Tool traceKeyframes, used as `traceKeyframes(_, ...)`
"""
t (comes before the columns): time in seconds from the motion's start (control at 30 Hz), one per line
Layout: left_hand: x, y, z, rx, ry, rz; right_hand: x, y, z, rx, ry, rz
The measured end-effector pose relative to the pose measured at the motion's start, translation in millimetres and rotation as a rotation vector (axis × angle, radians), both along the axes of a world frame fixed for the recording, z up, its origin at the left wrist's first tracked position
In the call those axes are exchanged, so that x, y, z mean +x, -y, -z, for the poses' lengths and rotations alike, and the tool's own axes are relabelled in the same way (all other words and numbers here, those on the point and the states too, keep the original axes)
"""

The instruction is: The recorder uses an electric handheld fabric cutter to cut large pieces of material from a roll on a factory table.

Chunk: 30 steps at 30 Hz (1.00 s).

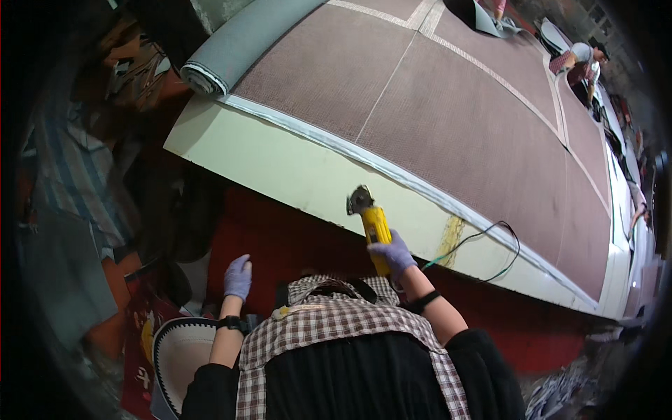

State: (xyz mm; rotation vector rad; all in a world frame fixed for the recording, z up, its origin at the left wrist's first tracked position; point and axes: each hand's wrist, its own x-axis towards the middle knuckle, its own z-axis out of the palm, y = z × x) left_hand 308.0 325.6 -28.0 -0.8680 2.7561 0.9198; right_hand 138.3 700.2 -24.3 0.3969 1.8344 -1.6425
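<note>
My right hand (397,253), in a purple glove, grips the yellow body of a handheld electric cutter (376,227). The tool's dark round cutting head (360,200) points away from me, over the pale table edge. From near this hand a thin dark and green cord (474,238) loops onto the table. My left hand (238,278), also in a purple glove, hangs low in front of the table with loosely bent fingers and nothing visible in it. Beyond the cutter, a large brown textured sheet (448,133) lies flat, with a whitish strip (329,138) along its near edge.
A thick grey roll (245,45) rests at the table's far left. The pale tabletop (245,150) shows along the near side, with a yellow stain (449,238). Co-workers (582,59) stand at the far right. Scraps (140,66) and a striped sheet (87,171) lie at left.
</note>
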Motion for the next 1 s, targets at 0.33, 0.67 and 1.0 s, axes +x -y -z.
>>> traceKeyframes(0.33,12,112,42,0.119,0.048,-0.213,-81,103,24,0.375,0.004,0.106)
traceKeyframes(0.67,-129,203,34,0.103,0.014,0.013,-113,145,20,0.561,0.077,0.309)
traceKeyframes(1.0,-304,269,35,0.120,-0.016,0.357,-104,188,-3,0.603,0.057,0.404)
